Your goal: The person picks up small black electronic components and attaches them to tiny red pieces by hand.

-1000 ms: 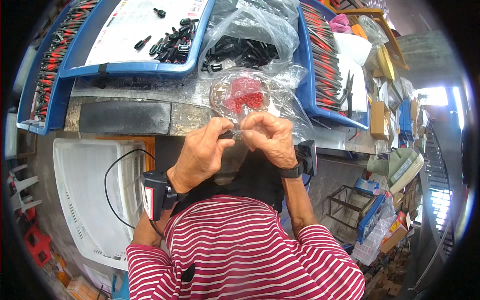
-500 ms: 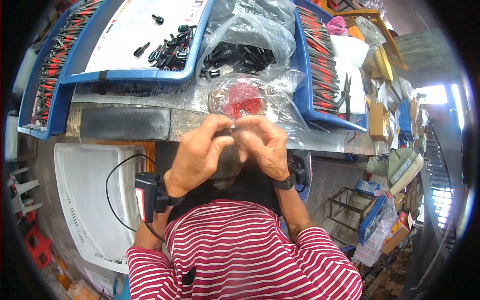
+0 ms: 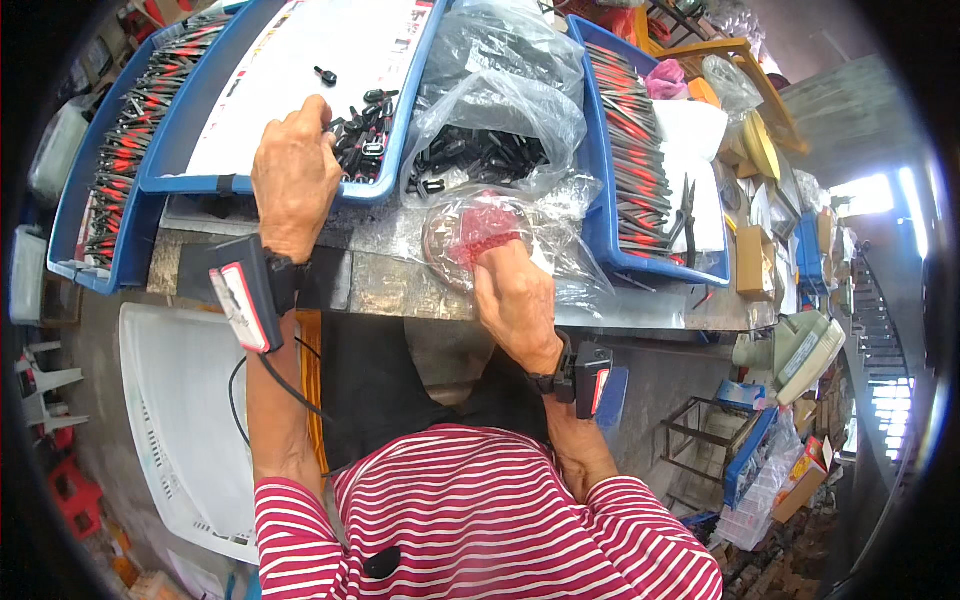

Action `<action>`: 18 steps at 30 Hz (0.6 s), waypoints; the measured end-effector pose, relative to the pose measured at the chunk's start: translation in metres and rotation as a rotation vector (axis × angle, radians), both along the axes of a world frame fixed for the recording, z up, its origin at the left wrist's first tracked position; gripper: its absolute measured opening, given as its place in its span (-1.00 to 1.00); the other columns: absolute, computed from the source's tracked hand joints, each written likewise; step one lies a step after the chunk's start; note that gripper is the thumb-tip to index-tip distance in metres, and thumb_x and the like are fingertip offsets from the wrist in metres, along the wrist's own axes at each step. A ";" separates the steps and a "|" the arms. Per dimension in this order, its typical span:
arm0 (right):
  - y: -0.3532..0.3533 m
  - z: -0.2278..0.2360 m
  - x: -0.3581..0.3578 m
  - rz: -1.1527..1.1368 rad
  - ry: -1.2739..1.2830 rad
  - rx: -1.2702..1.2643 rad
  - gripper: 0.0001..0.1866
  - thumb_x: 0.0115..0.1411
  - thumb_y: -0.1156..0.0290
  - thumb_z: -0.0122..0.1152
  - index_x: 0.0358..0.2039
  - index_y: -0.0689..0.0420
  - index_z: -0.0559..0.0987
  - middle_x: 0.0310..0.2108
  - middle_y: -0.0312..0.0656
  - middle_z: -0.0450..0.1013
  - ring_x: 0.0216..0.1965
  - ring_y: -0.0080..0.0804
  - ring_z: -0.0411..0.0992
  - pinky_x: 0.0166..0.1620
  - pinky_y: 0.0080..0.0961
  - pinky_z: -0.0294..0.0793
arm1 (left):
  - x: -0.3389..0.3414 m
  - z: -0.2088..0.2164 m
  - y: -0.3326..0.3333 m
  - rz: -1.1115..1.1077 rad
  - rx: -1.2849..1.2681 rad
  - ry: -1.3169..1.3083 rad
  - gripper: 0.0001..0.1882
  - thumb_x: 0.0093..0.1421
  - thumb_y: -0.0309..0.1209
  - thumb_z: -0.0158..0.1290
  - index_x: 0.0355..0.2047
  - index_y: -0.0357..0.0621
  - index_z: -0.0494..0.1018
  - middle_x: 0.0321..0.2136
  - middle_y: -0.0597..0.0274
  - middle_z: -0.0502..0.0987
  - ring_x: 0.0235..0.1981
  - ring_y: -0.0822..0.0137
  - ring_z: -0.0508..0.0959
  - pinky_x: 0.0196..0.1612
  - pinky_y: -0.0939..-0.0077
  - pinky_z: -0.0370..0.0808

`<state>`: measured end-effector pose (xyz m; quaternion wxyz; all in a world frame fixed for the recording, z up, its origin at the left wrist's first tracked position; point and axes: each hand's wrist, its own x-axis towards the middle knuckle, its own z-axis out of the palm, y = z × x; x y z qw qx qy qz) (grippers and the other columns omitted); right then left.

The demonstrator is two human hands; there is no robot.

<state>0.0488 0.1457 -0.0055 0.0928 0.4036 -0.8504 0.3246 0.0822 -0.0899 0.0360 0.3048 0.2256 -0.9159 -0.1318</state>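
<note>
My left hand is over the blue tray at the upper left, fingers bent together beside a heap of small black parts with loop ends. Its fingertips are partly hidden, so what they hold cannot be made out. My right hand reaches into a round dish at the bench edge, its fingers closed at a pile of small red pieces. The hand covers its own fingertips there. One black part lies apart on the white sheet in the tray.
Behind the dish, a clear plastic bag holds many black parts. Blue trays of red-and-black pliers-like tools flank the bench on both sides. Pliers lie at the right. A white crate stands below, left.
My hands were together in front of the bench edge. The left has moved up and left to the tray of black parts; the right has reached forward into the red pieces.
</note>
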 end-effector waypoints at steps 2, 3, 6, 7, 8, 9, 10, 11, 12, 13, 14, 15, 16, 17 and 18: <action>0.001 0.001 -0.001 0.014 0.006 0.023 -0.91 -0.04 0.55 0.08 -0.49 0.19 0.38 -0.51 -0.06 0.28 -0.54 -0.09 0.36 -0.48 -0.28 0.32 | -0.005 -0.005 0.000 0.018 -0.021 -0.066 -0.88 0.00 -0.53 0.00 -0.39 -0.21 0.37 -0.51 0.06 0.48 -0.44 0.12 0.47 -0.36 0.30 0.37; 0.001 0.002 0.000 0.021 -0.006 0.046 -0.91 -0.04 0.56 0.08 -0.48 0.19 0.37 -0.50 -0.05 0.28 -0.54 -0.09 0.36 -0.48 -0.27 0.32 | -0.006 -0.006 0.000 0.035 -0.042 -0.137 -0.86 0.02 -0.52 -0.01 -0.36 -0.21 0.39 -0.51 0.06 0.49 -0.45 0.15 0.47 -0.36 0.31 0.37; 0.002 0.006 -0.001 0.048 -0.026 0.071 -0.90 -0.04 0.57 0.07 -0.47 0.20 0.36 -0.49 -0.04 0.28 -0.53 -0.08 0.36 -0.48 -0.27 0.33 | -0.006 -0.005 0.005 0.049 -0.091 -0.109 -0.85 0.01 -0.52 0.00 -0.34 -0.17 0.41 -0.45 0.08 0.50 -0.39 0.16 0.47 -0.33 0.35 0.37; 0.003 0.007 -0.002 0.065 -0.036 0.075 -0.90 -0.04 0.57 0.07 -0.46 0.20 0.36 -0.49 -0.04 0.28 -0.52 -0.08 0.36 -0.48 -0.26 0.33 | -0.007 -0.005 0.007 0.038 -0.130 -0.056 -0.84 0.01 -0.54 0.00 -0.34 -0.18 0.41 -0.42 0.09 0.50 -0.36 0.17 0.47 -0.31 0.36 0.37; 0.003 0.007 -0.002 0.063 -0.035 0.075 -0.90 -0.04 0.57 0.07 -0.46 0.20 0.36 -0.49 -0.04 0.28 -0.52 -0.08 0.36 -0.48 -0.26 0.33 | -0.009 -0.007 0.011 0.036 -0.131 -0.055 -0.84 0.01 -0.54 0.00 -0.34 -0.18 0.41 -0.42 0.09 0.50 -0.36 0.17 0.47 -0.31 0.36 0.37; 0.003 0.009 -0.003 0.062 -0.043 0.088 -0.90 -0.04 0.56 0.07 -0.47 0.20 0.35 -0.49 -0.04 0.27 -0.52 -0.08 0.36 -0.47 -0.26 0.33 | -0.013 -0.007 0.016 -0.043 -0.162 0.089 -0.84 0.00 -0.57 0.00 -0.35 -0.19 0.41 -0.39 0.09 0.50 -0.34 0.17 0.47 -0.28 0.37 0.37; 0.003 0.010 -0.003 0.060 -0.050 0.102 -0.90 -0.04 0.56 0.07 -0.48 0.20 0.35 -0.49 -0.04 0.27 -0.52 -0.08 0.36 -0.47 -0.26 0.33 | -0.016 -0.005 0.023 -0.122 -0.192 0.232 -0.83 -0.01 -0.61 -0.01 -0.35 -0.20 0.41 -0.37 0.08 0.49 -0.32 0.17 0.46 -0.25 0.37 0.38; 0.002 0.010 -0.002 0.059 -0.049 0.100 -0.90 -0.04 0.56 0.07 -0.48 0.20 0.35 -0.49 -0.04 0.27 -0.52 -0.08 0.36 -0.47 -0.26 0.33 | -0.018 -0.002 0.030 -0.264 -0.138 0.299 -0.79 -0.06 -0.67 -0.03 -0.36 -0.24 0.40 -0.39 0.07 0.49 -0.32 0.18 0.47 -0.24 0.40 0.41; 0.000 0.012 0.000 0.036 -0.024 0.125 -0.90 -0.03 0.54 0.07 -0.49 0.20 0.35 -0.49 -0.05 0.27 -0.52 -0.08 0.36 -0.47 -0.26 0.34 | -0.019 0.000 0.039 -0.336 -0.129 0.274 -0.78 -0.08 -0.68 -0.03 -0.36 -0.25 0.40 -0.42 0.08 0.48 -0.33 0.18 0.47 -0.26 0.41 0.42; 0.001 0.011 0.000 0.003 0.002 0.157 -0.90 -0.03 0.53 0.07 -0.49 0.20 0.34 -0.49 -0.05 0.26 -0.52 -0.08 0.36 -0.47 -0.27 0.34 | -0.024 -0.003 0.048 -0.416 -0.113 0.251 -0.77 -0.10 -0.68 -0.02 -0.36 -0.25 0.39 -0.45 0.08 0.47 -0.34 0.18 0.47 -0.27 0.42 0.43; 0.001 0.010 0.000 -0.002 0.003 0.159 -0.90 -0.03 0.53 0.07 -0.49 0.20 0.34 -0.49 -0.05 0.26 -0.52 -0.08 0.36 -0.47 -0.27 0.34 | -0.028 -0.008 0.057 -0.441 -0.104 0.172 -0.76 -0.11 -0.69 -0.03 -0.36 -0.25 0.39 -0.46 0.09 0.46 -0.35 0.18 0.46 -0.29 0.43 0.43; 0.001 0.011 0.000 -0.009 0.002 0.169 -0.90 -0.03 0.52 0.07 -0.50 0.20 0.34 -0.49 -0.05 0.26 -0.52 -0.08 0.36 -0.47 -0.27 0.35 | -0.030 -0.010 0.064 -0.461 -0.098 0.092 -0.76 -0.12 -0.69 -0.03 -0.37 -0.25 0.38 -0.48 0.10 0.44 -0.35 0.18 0.46 -0.30 0.44 0.44; 0.001 0.012 0.000 -0.015 0.001 0.180 -0.89 -0.03 0.51 0.08 -0.50 0.20 0.34 -0.48 -0.05 0.26 -0.52 -0.09 0.36 -0.47 -0.27 0.35 | -0.032 -0.012 0.071 -0.424 -0.107 -0.005 -0.78 -0.12 -0.69 -0.04 -0.39 -0.24 0.37 -0.45 0.12 0.43 -0.35 0.19 0.46 -0.29 0.42 0.44; 0.000 0.012 0.000 -0.015 0.002 0.180 -0.89 -0.03 0.51 0.08 -0.50 0.20 0.34 -0.48 -0.05 0.26 -0.52 -0.09 0.36 -0.47 -0.27 0.35 | -0.034 -0.011 0.076 -0.398 -0.145 -0.218 -0.81 -0.10 -0.66 -0.04 -0.41 -0.24 0.36 -0.41 0.12 0.43 -0.32 0.20 0.46 -0.28 0.43 0.45; -0.001 0.012 -0.002 -0.006 -0.021 0.162 -0.92 -0.03 0.52 0.07 -0.49 0.19 0.37 -0.51 -0.05 0.28 -0.52 -0.06 0.35 -0.45 -0.26 0.33 | -0.036 -0.014 0.080 -0.390 -0.144 -0.285 -0.82 -0.10 -0.65 -0.04 -0.41 -0.24 0.37 -0.40 0.11 0.43 -0.30 0.20 0.47 -0.28 0.43 0.45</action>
